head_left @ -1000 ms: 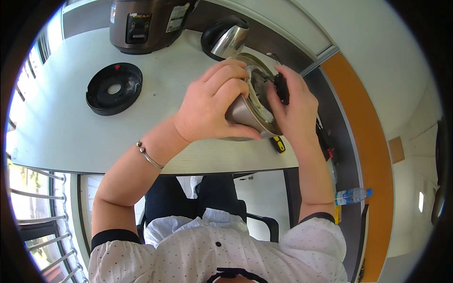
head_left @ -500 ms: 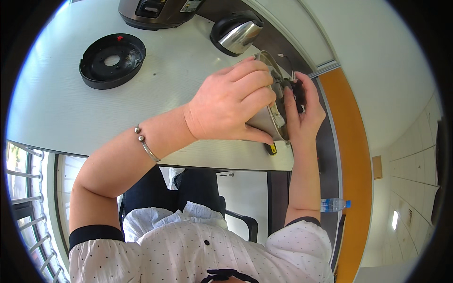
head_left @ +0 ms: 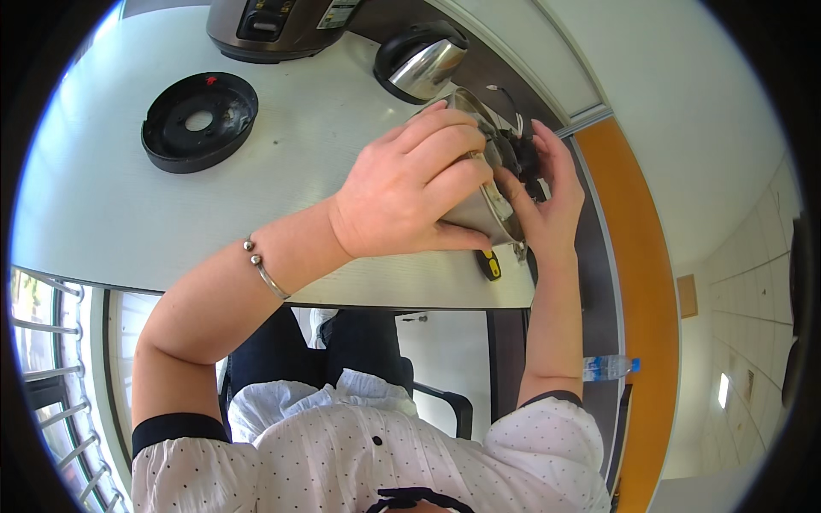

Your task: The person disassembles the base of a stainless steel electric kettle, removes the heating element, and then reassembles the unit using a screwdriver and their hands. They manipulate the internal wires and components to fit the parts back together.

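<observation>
My left hand point(head_left: 415, 188) grips a grey metal housing point(head_left: 466, 220) with an open end, tilted on its side above the table's right end. Its fingers wrap over the rim and the thumb presses along the lower side. Inside the opening, pale and dark parts show, only partly visible. My right hand point(head_left: 552, 192) closes round a black part point(head_left: 528, 162) with wires point(head_left: 513, 104) at that open end, its thumb reaching into the opening. Just below my left thumb lies a black and yellow handle point(head_left: 488, 265), its other end hidden.
A black round base point(head_left: 158, 152) with a centre hole lies at the left of the white table point(head_left: 282, 179). A brown cooker point(head_left: 282, 34) and a black and steel kettle point(head_left: 428, 67) stand at the back. A water bottle point(head_left: 605, 368) is beyond my right forearm.
The housing has shifted slightly left. My right hand's thumb has moved further in and upward, and the wires at the opening show more. More of the yellow and black handle is visible.
</observation>
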### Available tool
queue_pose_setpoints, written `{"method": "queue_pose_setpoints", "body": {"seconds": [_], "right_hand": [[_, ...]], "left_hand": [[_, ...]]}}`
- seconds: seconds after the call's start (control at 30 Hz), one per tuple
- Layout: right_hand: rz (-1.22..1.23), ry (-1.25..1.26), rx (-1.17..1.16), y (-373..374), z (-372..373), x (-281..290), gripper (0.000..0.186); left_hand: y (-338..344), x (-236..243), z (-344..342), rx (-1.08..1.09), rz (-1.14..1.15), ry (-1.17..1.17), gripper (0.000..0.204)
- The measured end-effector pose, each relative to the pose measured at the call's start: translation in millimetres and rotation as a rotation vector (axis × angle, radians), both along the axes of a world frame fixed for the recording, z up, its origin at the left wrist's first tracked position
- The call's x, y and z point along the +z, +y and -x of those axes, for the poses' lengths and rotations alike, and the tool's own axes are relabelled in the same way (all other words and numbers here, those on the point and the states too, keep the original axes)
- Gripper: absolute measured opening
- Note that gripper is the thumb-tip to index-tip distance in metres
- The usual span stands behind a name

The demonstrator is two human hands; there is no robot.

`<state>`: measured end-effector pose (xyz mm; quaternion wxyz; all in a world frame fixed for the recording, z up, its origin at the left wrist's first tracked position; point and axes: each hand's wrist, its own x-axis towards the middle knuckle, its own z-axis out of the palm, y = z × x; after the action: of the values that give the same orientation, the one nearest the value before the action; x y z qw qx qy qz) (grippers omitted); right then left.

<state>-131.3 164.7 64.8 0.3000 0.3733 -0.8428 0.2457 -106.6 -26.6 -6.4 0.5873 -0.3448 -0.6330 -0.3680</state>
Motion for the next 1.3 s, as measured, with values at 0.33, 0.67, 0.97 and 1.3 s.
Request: {"method": "queue_pose_setpoints", "body": {"seconds": [0.33,0.67,0.97,1.3], "right_hand": [[0.263,-0.286,-0.019,10.5,-1.7,-13.1,0.043],[0.578,-0.373,-0.023,13.7,-10.5,-36.2,0.044],[0.707,-0.372,0.064,18.1,-11.0,-44.1,0.042],[0.644,-0.315,0.070,12.6,-24.2,-41.1,0.046]], "left_hand": [[0.9,2.1,-0.1,-0.030,0.036,-0.041,0.063],[-0.3,0.9,0.7,-0.098,0.075,-0.056,0.065],[-8.6,7.0,7.6,-0.253,-0.014,-0.328,0.101],[-22.7,22.7,4.9,-0.349,0.196,-0.797,0.098]]}}
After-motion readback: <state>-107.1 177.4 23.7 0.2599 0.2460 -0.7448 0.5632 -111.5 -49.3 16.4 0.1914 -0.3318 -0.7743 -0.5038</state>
